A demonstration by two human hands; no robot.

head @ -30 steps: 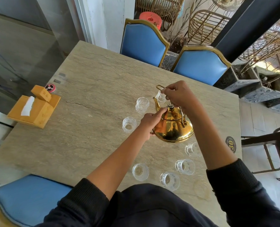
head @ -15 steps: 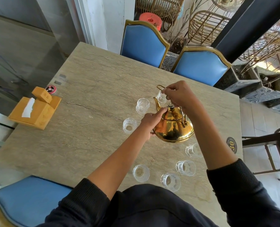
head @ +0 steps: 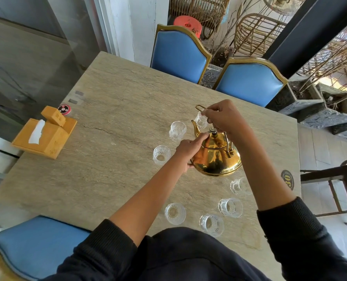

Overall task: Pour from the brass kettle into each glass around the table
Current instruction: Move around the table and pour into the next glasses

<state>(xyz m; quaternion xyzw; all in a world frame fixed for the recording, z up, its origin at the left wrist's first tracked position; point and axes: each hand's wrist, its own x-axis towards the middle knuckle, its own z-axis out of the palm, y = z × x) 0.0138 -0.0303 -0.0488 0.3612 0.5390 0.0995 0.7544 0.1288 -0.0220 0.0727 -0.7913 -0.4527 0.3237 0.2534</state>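
A shiny brass kettle (head: pixel 217 157) hangs just over the stone table (head: pixel 117 126), its spout tipped toward a far glass (head: pixel 201 120). My right hand (head: pixel 223 116) grips the kettle's wire handle from above. My left hand (head: pixel 190 149) lies against the kettle's left side, its forefinger stretched up onto the lid by the knob. Several clear ribbed glasses ring the kettle: two at its left (head: pixel 177 129) (head: pixel 161 155), and more near me (head: pixel 175 213) (head: pixel 211 224) (head: pixel 230 207) (head: pixel 239 186). Whether liquid is flowing I cannot tell.
A wooden tissue box (head: pixel 45 136) and a round call button (head: pixel 64 108) sit at the table's left edge. Two blue chairs (head: pixel 178 55) (head: pixel 249 82) stand at the far side, another blue seat (head: pixel 36 244) at near left. A round number badge (head: pixel 287 179) lies near the right edge.
Both hands and the kettle have hardly moved. The view has shifted very slightly.
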